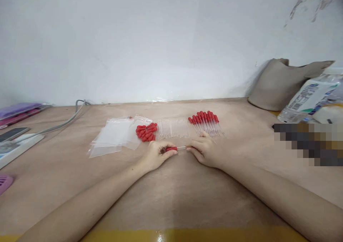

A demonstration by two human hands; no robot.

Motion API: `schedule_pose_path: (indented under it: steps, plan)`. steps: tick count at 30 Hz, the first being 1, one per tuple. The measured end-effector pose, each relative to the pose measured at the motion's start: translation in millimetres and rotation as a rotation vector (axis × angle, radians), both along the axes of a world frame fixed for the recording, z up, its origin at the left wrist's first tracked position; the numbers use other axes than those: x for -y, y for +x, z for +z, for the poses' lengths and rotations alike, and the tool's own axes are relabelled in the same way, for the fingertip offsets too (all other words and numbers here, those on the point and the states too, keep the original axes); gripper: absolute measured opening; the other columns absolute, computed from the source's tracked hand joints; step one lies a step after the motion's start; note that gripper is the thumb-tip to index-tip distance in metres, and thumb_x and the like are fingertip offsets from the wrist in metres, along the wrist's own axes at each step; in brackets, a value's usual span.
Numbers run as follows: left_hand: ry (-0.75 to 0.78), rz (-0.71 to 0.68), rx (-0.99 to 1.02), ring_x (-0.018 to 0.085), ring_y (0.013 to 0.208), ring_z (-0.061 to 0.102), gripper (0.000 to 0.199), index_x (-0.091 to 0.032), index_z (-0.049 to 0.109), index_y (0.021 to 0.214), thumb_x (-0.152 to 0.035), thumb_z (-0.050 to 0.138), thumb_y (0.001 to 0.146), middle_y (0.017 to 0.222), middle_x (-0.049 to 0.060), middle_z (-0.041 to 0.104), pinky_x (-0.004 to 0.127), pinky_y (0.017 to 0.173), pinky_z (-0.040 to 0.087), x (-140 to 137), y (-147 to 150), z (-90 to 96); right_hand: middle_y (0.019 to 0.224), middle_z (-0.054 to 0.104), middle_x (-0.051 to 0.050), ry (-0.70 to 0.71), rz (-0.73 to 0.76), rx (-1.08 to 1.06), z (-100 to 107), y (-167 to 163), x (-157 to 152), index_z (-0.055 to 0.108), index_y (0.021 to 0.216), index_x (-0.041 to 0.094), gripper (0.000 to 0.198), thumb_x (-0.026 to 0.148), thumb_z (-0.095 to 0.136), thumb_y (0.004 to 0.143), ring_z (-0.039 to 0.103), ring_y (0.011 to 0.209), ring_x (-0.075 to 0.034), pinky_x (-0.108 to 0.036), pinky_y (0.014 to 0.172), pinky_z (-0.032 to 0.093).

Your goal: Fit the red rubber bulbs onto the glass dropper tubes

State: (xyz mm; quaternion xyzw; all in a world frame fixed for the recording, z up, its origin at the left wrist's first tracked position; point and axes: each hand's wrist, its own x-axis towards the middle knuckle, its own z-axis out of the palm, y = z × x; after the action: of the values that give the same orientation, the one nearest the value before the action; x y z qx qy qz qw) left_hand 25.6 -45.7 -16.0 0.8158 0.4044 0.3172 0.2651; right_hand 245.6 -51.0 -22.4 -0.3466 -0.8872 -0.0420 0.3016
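My left hand is closed around a red rubber bulb. From the bulb a thin clear dropper tube runs to the right, and my right hand pinches its other end. Just beyond my left hand lies a pile of loose red bulbs. Beside it, a row of clear tubes lies flat on the table. Past my right hand several droppers with red bulbs fitted lie side by side, bulbs pointing away from me.
Clear zip bags lie overlapping left of the bulbs. A grey cable runs to a white power strip at far left, near a phone. At right stand a grey-brown container and a plastic bottle.
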Motion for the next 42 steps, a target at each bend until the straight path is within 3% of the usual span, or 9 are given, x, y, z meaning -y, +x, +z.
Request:
schedule_pose_path:
  steps: [4,12,20,25,32,37,42]
  plan:
    - [0.022,0.013,0.035,0.015,0.067,0.059,0.021,-0.019,0.068,0.084,-0.035,0.057,0.078,0.078,0.003,0.068,0.024,0.061,0.046,0,0,-1.3,0.074,0.065,-0.002,-0.008,-0.039,-0.135,-2,-3,1,0.057,0.082,0.019,0.015,0.025,0.044,0.087,0.053,0.065,-0.014,-0.028,0.066,0.034]
    - [0.119,-0.03,-0.068,0.014,0.064,0.059,0.016,-0.019,0.067,0.083,-0.03,0.056,0.079,0.075,0.002,0.068,0.023,0.059,0.044,4,1,3.0,0.062,0.061,0.0,0.085,0.023,0.026,3,-6,4,0.059,0.077,0.017,0.022,0.02,0.04,0.087,0.044,0.052,-0.011,-0.03,0.063,0.026]
    - [0.159,-0.056,-0.084,0.014,0.066,0.06,0.015,-0.018,0.066,0.082,-0.028,0.056,0.079,0.075,0.002,0.068,0.023,0.06,0.044,3,1,1.4,0.053,0.056,0.001,0.043,-0.019,0.0,-4,-15,3,0.053,0.064,0.017,0.028,0.024,0.039,0.087,0.041,0.047,-0.01,-0.029,0.061,0.026]
    - [0.169,-0.048,-0.088,0.014,0.066,0.06,0.015,-0.017,0.066,0.082,-0.027,0.057,0.079,0.075,0.003,0.068,0.022,0.06,0.044,2,0,-1.4,0.057,0.058,0.0,-0.065,-0.036,-0.015,-4,-20,3,0.054,0.067,0.017,0.029,0.025,0.037,0.088,0.046,0.052,-0.011,-0.028,0.064,0.028]
    - [0.246,-0.085,-0.091,0.014,0.068,0.061,0.014,-0.017,0.066,0.084,-0.026,0.057,0.079,0.076,0.003,0.068,0.023,0.061,0.045,-1,-1,-1.9,0.054,0.053,0.003,-0.277,-0.076,0.001,1,-24,3,0.049,0.061,0.017,0.031,0.025,0.038,0.088,0.042,0.051,-0.009,-0.026,0.065,0.029]
    - [0.275,-0.092,-0.128,0.015,0.074,0.059,0.015,-0.017,0.064,0.089,-0.026,0.056,0.08,0.081,0.004,0.065,0.025,0.065,0.047,-5,-1,0.2,0.067,0.059,-0.001,-0.355,-0.08,0.018,14,-22,7,0.053,0.072,0.017,0.023,0.026,0.039,0.088,0.048,0.061,-0.012,-0.026,0.065,0.032]
    - [0.224,0.028,-0.047,0.011,0.062,0.054,0.034,-0.017,0.054,0.107,-0.025,0.061,0.075,0.087,0.004,0.058,0.023,0.056,0.047,-6,-1,-0.1,0.067,0.06,-0.002,-0.649,-0.137,-0.116,34,-8,2,0.054,0.072,0.017,0.017,0.026,0.045,0.083,0.051,0.058,-0.011,-0.022,0.054,0.035]
